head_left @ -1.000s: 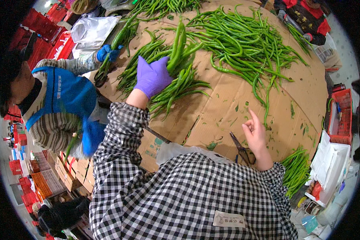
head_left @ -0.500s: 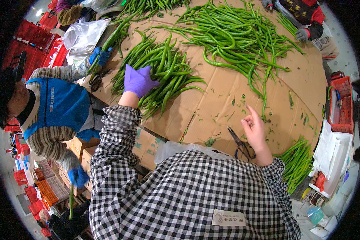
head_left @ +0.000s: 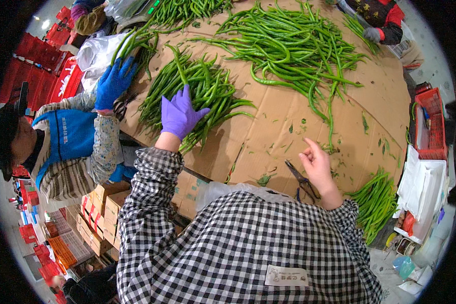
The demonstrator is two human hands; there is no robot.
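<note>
My left hand [head_left: 181, 114], in a purple glove, rests on the near part of a pile of long green chili peppers [head_left: 215, 96]. Its fingers are spread, with a fingertip at the lower end of one pepper that points away from me. My right hand [head_left: 316, 164] is bare and hovers over the cardboard with its index finger stretched out and nothing in it. A pair of scissors [head_left: 302, 181] with dark handles lies just left of that hand, blades pointing away.
Cardboard [head_left: 268, 134] covers the table, strewn with leaf scraps. A bigger chili heap [head_left: 294, 45] lies beyond, a smaller bunch [head_left: 375, 202] at right. A co-worker's blue glove [head_left: 114, 83] is at left. A red crate [head_left: 430, 124] and a white foam box [head_left: 425, 202] stand at right.
My left hand has opened its fingers over the pile. My right hand has barely shifted. The co-worker at left has brought the lower blue-gloved hand up toward the table.
</note>
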